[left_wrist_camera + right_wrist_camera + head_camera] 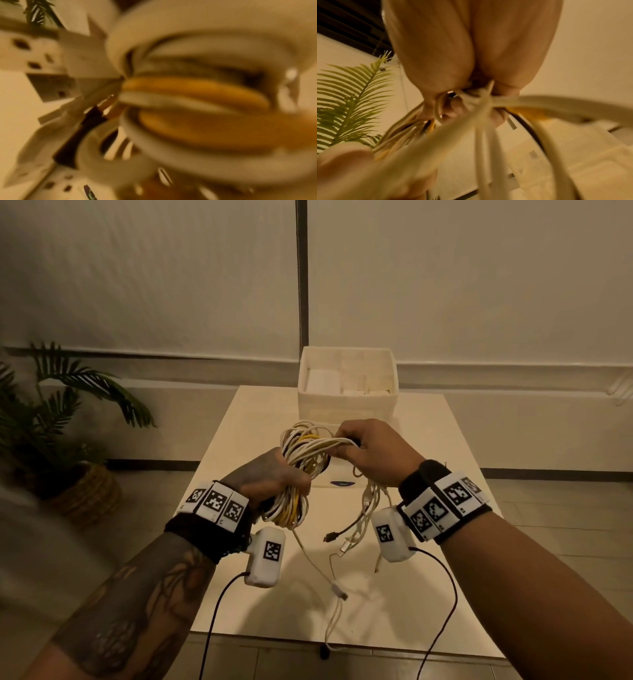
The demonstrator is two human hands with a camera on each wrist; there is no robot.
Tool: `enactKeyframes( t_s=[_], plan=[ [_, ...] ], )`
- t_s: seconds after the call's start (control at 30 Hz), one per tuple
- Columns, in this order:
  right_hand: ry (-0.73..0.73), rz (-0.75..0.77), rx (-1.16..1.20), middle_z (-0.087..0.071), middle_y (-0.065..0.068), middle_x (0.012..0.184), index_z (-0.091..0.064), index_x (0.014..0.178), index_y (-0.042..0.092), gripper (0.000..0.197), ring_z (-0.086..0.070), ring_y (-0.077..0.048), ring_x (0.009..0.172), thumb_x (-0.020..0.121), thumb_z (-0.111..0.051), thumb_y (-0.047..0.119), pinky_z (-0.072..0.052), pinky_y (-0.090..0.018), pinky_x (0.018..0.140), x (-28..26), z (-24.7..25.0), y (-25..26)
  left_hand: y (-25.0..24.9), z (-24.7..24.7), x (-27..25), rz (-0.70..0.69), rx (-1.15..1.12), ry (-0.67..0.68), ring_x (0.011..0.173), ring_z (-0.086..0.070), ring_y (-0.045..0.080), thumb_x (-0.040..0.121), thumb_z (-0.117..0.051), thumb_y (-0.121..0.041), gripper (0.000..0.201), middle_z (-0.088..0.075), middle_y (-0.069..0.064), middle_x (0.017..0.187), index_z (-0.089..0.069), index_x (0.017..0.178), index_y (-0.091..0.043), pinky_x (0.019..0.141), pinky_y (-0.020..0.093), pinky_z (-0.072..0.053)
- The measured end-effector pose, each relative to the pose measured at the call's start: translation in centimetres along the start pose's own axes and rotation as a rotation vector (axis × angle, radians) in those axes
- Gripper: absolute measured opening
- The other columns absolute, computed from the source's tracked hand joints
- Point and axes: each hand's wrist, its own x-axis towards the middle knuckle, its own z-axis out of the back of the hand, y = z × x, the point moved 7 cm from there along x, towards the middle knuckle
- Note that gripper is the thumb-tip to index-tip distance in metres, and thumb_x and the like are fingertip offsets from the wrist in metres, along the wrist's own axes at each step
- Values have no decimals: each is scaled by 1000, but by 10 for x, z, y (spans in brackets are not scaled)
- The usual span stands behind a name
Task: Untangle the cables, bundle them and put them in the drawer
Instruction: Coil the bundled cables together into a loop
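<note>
A coil of white and yellow cables point(301, 467) hangs above the white table point(428, 577). My left hand point(274, 477) grips the coil around its lower part. My right hand point(363, 450) pinches strands at the coil's upper right side. Loose cable ends point(356, 529) dangle below the right hand, one with a dark plug, another trailing a white connector point(337, 590) over the table. The left wrist view is blurred, filled with white and yellow cable loops point(197, 94). In the right wrist view my fingers point(453, 112) curl round white strands point(481, 102).
A white open box point(347, 402) stands at the table's far edge, its inside split into compartments. A potted palm point(68, 412) in a woven basket stands on the floor to the left. Black wrist-camera leads point(442, 594) hang from both wrists over the table's near edge.
</note>
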Motion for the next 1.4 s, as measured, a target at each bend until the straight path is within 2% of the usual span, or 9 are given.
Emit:
enactKeyframes(
  t_s=[0.23,0.4,0.53,0.73,0.83,0.93,1.17,1.33,1.4],
  plan=[
    [12,-36,36,-53,7,68,-57,81,16,17,-48,-6,60,95,-59,27,-38,-21,57,6,-10,-9,1,-18,0,6,-227,91,72,-65,24,77,-64,-1,12,-66,15,80,-62,88,1,72,38,-54],
    [77,-30,-30,-62,-5,88,-38,104,20,4,-58,-20,79,102,-41,23,-47,-35,70,4,-21,-8,1,-26,4,-16,-473,70,116,-62,31,64,-64,2,55,-66,20,122,-60,119,-1,102,56,-46],
    [54,-47,89,-64,-8,97,-33,112,24,11,-64,-24,86,102,-38,24,-54,-41,77,-1,-26,-8,0,-33,7,-59,-594,62,121,-54,48,56,-70,-2,65,-58,34,125,-59,121,2,103,65,-39],
    [154,-114,403,-63,-4,86,-61,103,9,18,-60,-13,69,94,-61,25,-48,-27,64,-5,-23,-17,3,-35,4,-99,-644,211,92,-70,32,69,-56,3,49,-68,25,109,-58,118,-2,82,48,-57],
    [286,-150,691,-59,-14,85,-64,114,-2,35,-59,-15,55,86,-70,18,-50,-25,57,-10,-20,-24,2,-24,0,-119,-551,191,66,-62,25,58,-70,-7,37,-64,18,82,-60,94,-1,60,33,-56],
    [350,-165,770,-47,-7,64,-61,101,-7,48,-44,-10,44,78,-78,32,-48,-23,55,-9,-13,-26,8,-17,2,-80,-536,158,61,-52,26,55,-75,-14,36,-53,15,71,-58,84,-2,61,31,-50],
    [49,-186,384,-40,3,58,-46,72,16,40,-37,-12,46,102,-38,41,-34,-26,48,1,-19,-14,6,-22,5,-53,-706,174,54,-51,20,56,-72,-15,19,-51,10,64,-62,70,-6,57,29,-47],
    [62,-171,318,-66,6,90,-60,108,19,39,-67,-8,78,105,-26,40,-47,-17,54,0,-41,-3,3,-32,7,-80,-867,104,98,-63,38,71,-55,-5,50,-65,22,108,-56,121,-2,80,55,-56],
    [55,-166,231,-68,2,104,-60,115,23,41,-67,-16,92,105,-25,42,-55,-28,65,1,-44,-3,2,-34,7,-87,-891,51,100,-59,42,71,-59,-6,51,-60,28,109,-55,121,-2,83,58,-54]
  ],
)
